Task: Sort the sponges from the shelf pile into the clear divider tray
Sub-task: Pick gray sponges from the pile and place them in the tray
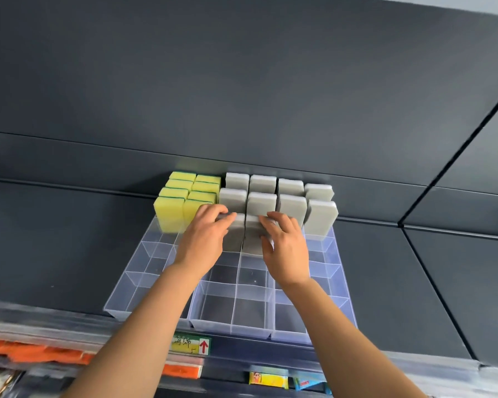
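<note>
The clear divider tray (231, 328) sits at the middle of the frame on a dark shelf (55, 254), its back edge against the dark rear panel. Its far compartments are filled. At the tray's upper left stand the yellow sponges (181, 196), two columns of four, each with a green scouring layer. To their right stand the grey sponges (292, 206), two rows of four, all upright on edge. Through the clear floors of the compartments toward the bottom of the frame, only the dark shelf shows.

In the third row from the back (just right of the yellow block) two more grey pieces stand side by side. The left hand (204, 237) grips the first grey sponge (233, 232), its fingers curled over the top edge. Where its thumb lies is hard to make out. The right hand (285, 248) grips the second grey sponge (252, 235), fingers hooked over the top and thumb low against the near face. Both sponges already sit partly down in their compartments, and the hands cover much of them.

Along the bottom edge, the shelf front is smeared with blur. A label (191, 344) with a red arrow carries writing too soft to read. Below it lie orange packs (41, 354) at the lower left and a yellow packet (268, 380), all cut off or indistinct.
</note>
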